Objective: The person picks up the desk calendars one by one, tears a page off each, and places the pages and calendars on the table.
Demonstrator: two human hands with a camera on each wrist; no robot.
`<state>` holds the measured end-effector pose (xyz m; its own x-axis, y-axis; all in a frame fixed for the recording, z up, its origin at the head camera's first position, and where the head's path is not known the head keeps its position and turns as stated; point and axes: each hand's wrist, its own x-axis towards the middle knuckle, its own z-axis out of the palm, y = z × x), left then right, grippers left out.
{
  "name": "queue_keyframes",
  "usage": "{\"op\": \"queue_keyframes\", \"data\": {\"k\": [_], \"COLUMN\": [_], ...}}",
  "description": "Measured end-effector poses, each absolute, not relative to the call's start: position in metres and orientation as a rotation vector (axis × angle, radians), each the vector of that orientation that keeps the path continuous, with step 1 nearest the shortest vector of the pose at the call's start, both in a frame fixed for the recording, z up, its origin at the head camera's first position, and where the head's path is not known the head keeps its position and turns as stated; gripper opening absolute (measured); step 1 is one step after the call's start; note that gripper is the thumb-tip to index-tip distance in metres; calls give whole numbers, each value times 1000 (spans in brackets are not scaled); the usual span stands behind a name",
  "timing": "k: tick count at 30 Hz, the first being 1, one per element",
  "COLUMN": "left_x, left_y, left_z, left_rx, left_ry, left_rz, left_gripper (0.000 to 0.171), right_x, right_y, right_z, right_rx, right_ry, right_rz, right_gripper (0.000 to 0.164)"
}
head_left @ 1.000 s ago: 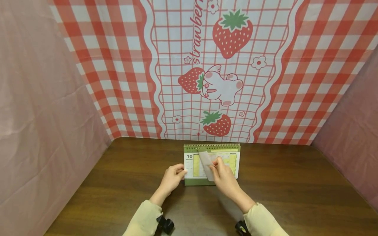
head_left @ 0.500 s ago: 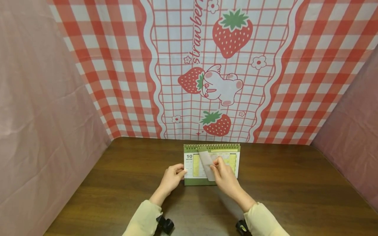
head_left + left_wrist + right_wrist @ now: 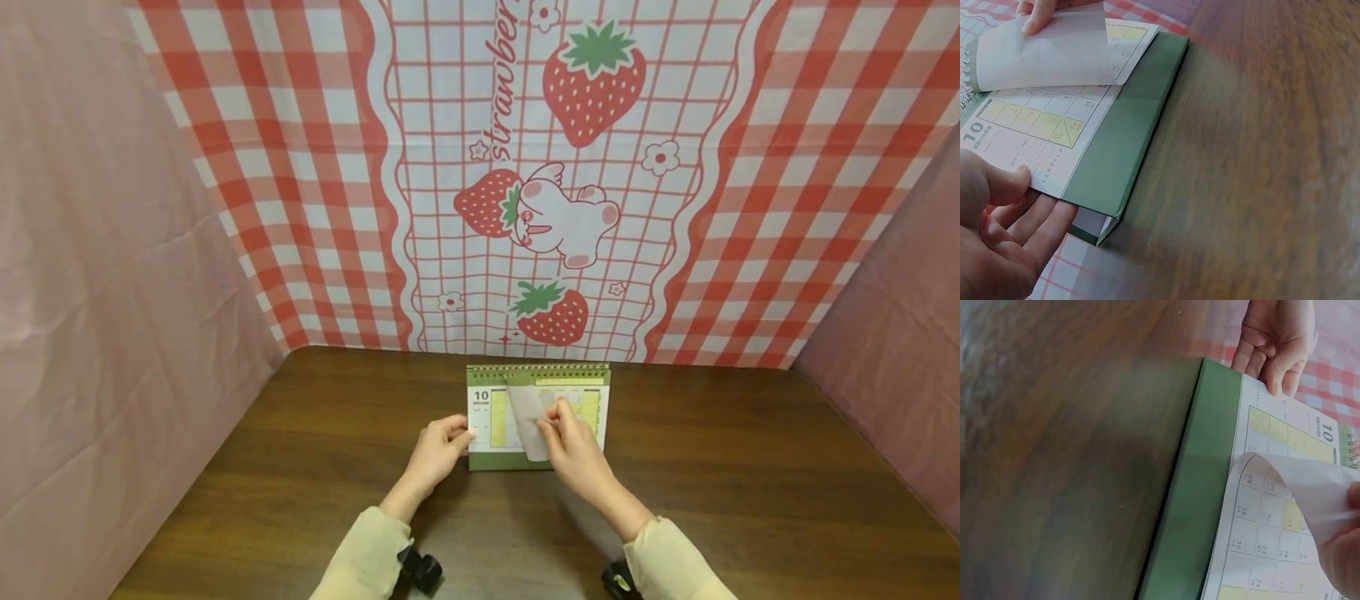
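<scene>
A green desk calendar (image 3: 510, 461) stands on the table, its coil binding along the top and a page marked 10 facing me. My left hand (image 3: 437, 454) grips its left edge, the thumb on the front and the fingers behind, as the left wrist view shows. A loose sheet (image 3: 529, 429), pale on its back, curls away from the calendar's face toward the right. My right hand (image 3: 576, 446) pinches this sheet (image 3: 1047, 53) between thumb and fingers. Yellow and white date boxes (image 3: 1260, 525) show beneath the curl. Whether the sheet's top is still on the coil, I cannot tell.
The brown wooden table (image 3: 300, 500) extends around the calendar. Behind it hangs a red checked cloth with strawberries (image 3: 592, 83). Pink cloths (image 3: 112, 250) hang at both sides. A black wrist camera (image 3: 422, 571) sits at the left sleeve.
My right hand has shifted slightly to the right, and the curled sheet has come a little further over with it. The left hand keeps its place on the calendar's edge.
</scene>
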<state>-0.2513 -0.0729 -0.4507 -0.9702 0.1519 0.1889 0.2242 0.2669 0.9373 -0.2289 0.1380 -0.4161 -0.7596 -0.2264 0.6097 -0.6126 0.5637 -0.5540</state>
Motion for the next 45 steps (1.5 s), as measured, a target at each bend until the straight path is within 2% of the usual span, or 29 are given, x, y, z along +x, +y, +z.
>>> {"op": "queue_keyframes", "data": {"k": [4, 8, 12, 14, 16, 22, 35, 45], "left_x": [-251, -252, -252, -252, -252, -252, -252, -254], "left_y": [-73, -73, -73, -72, -72, -72, -73, -74], "left_z": [-449, -449, -448, -448, -448, -450, -456, -456], "left_rx": [-365, -366, -364, -360, -351, -350, -361, -372], "left_ry": [-2462, -2467, -2466, -2466, -2467, -2467, -2462, -2459], "left_rz": [-1812, -1795, -1785, -1782, -1782, -1776, -1795, -1795], "left_gripper": [17, 17, 17, 17, 17, 17, 16, 17], "right_x": [-228, -228, -228, -227, -225, -224, -225, -227], "right_y": [139, 140, 139, 138, 137, 137, 143, 148], "right_z": [-415, -413, -409, -407, -404, -400, -401, -400], "right_rx": [659, 624, 573, 552, 521, 458, 492, 408], "right_ry": [-2316, -2317, -2343, -2356, -2376, -2432, -2432, -2479], "right_rz": [1022, 950, 902, 897, 903, 939, 1017, 1174], "right_gripper": [14, 19, 2, 11, 14, 9, 10, 11]}}
